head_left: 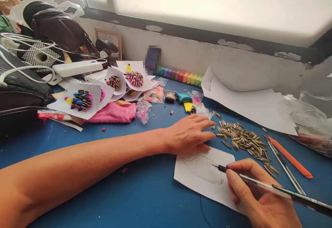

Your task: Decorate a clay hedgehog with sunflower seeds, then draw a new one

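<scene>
My right hand (255, 190) grips a black-capped clear pen (261, 183), its tip on a piece of white paper (192, 176). An outline with small scallop marks is drawn there in thin dark lines. My left hand (193, 133) lies with its fingers stretched out at the paper's top edge, thumb by the sheet. Just past its fingertips spreads a pile of striped sunflower seeds (243, 138). Right of the seeds lie an orange plastic tool (290, 157) and another clear pen (285, 167).
Seed-and-clay hedgehogs on paper (81, 100) stand back left, near a pink cloth (114, 113) and a white power strip (77, 68). Clay packets (184, 97), a row of coloured clay (181, 76) and white sheets (249, 105) lie along the wall. Bags crowd the left.
</scene>
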Action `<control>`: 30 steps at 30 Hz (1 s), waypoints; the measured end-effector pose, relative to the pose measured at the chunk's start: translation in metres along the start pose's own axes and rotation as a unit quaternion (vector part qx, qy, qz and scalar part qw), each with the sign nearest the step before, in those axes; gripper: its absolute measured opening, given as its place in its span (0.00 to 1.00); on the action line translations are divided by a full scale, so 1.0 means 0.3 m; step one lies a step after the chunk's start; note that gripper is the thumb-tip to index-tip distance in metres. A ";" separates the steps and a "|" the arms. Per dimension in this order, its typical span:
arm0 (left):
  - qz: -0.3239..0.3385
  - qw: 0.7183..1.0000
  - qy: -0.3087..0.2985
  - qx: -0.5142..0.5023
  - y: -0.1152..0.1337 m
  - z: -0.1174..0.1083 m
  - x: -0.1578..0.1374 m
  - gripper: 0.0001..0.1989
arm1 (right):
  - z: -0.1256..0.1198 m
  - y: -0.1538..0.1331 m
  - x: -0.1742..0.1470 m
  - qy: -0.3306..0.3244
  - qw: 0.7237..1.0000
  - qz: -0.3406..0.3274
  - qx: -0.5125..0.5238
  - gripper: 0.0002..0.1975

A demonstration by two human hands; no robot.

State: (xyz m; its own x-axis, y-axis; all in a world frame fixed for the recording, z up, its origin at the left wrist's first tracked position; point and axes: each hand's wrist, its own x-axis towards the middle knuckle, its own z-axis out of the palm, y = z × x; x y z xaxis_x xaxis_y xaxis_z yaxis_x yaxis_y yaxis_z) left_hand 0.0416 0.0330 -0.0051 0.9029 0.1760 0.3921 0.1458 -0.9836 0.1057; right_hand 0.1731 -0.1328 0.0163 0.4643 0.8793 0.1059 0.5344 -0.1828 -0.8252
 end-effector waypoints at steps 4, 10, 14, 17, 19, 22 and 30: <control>-0.033 0.999 0.011 -0.031 -0.001 -0.008 0.007 0.17 | 0.012 -0.007 -0.001 0.012 0.999 0.030 0.041 0.10; -0.010 0.995 -0.030 -0.090 0.011 0.002 -0.004 0.15 | 0.001 -0.005 0.021 0.030 0.998 0.036 0.044 0.09; 0.015 0.993 -0.051 -0.106 0.018 0.004 -0.013 0.23 | -0.017 0.011 0.038 0.045 0.998 0.022 0.034 0.09; 0.013 0.992 -0.066 -0.108 0.024 0.001 -0.014 0.28 | -0.033 0.037 0.055 0.051 0.999 0.007 0.011 0.10; 0.003 0.991 -0.072 -0.112 0.028 -0.001 -0.013 0.30 | -0.044 0.061 0.072 0.047 0.998 -0.026 -0.022 0.10; -0.008 0.990 -0.073 -0.119 0.030 -0.002 -0.012 0.33 | -0.058 0.091 0.099 0.017 0.991 -0.107 -0.080 0.10; -0.010 0.990 -0.063 -0.125 0.032 0.005 -0.018 0.33 | -0.056 0.115 0.122 -0.002 0.976 -0.174 -0.131 0.09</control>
State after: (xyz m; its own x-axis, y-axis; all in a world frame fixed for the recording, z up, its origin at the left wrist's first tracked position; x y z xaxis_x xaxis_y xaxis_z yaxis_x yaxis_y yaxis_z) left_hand 0.0388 0.0226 -0.0077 0.9466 0.1740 0.2715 0.0744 -0.9370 0.3412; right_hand 0.2204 -0.1143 0.0009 0.2204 0.9098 0.3516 0.8212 0.0214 -0.5702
